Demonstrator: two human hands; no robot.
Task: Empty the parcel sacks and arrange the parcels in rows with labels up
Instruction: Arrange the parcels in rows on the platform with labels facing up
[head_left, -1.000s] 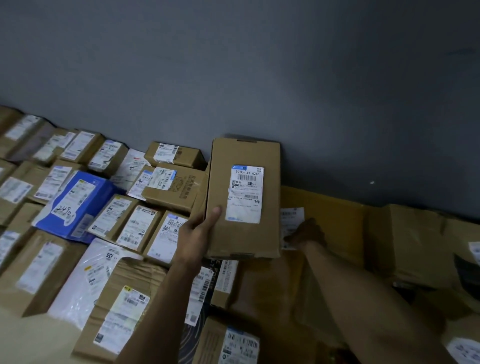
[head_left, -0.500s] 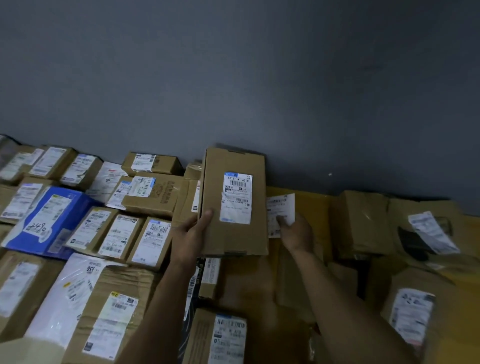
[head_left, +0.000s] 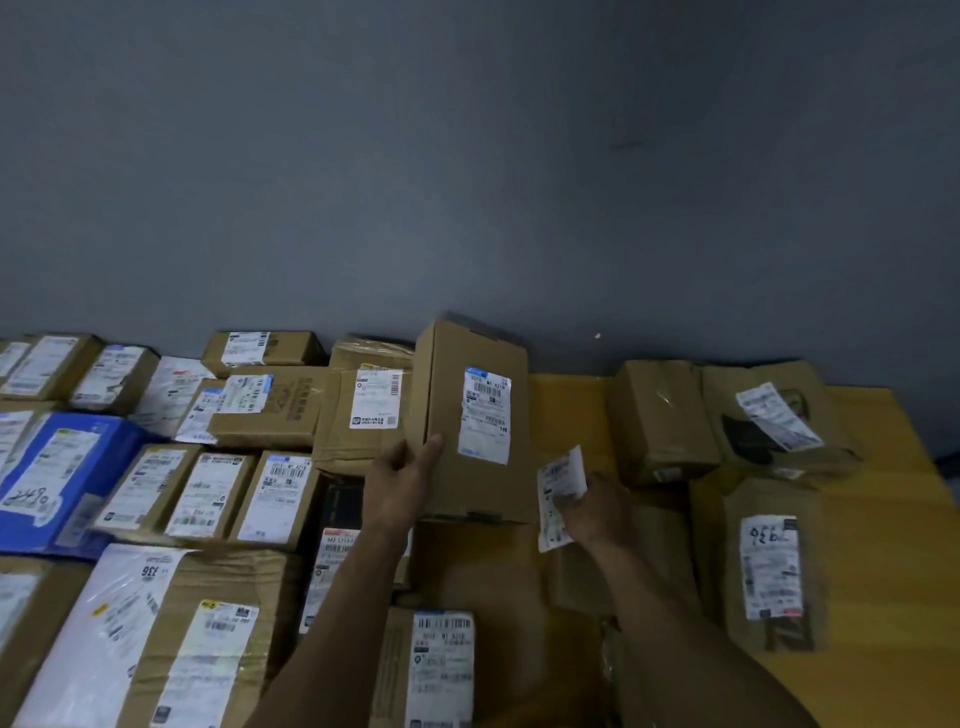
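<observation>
as the left hand (head_left: 397, 488) clasps the tall brown cardboard box (head_left: 475, 421) by one edge, it may slip; right hand (head_left: 592, 512) pinches a curling white label (head_left: 558, 493), tear risk.

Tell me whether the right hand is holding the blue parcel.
No: the blue parcel lies in the rows far left, untouched, while the right hand pinches a white-labelled packet.

- Cardboard box (head_left: 447, 457), label up, tilted; left hand (head_left: 397, 483) grips its left edge.
- Brown packet (head_left: 584, 574), white label curling up, pinched by right hand (head_left: 595, 512).
- Rows of labelled parcels (head_left: 208, 493) at left, one blue parcel (head_left: 78, 431) among them.
- Three brown packets at right on yellow surface (head_left: 883, 623).
- Grey wall (head_left: 467, 156) behind.
</observation>
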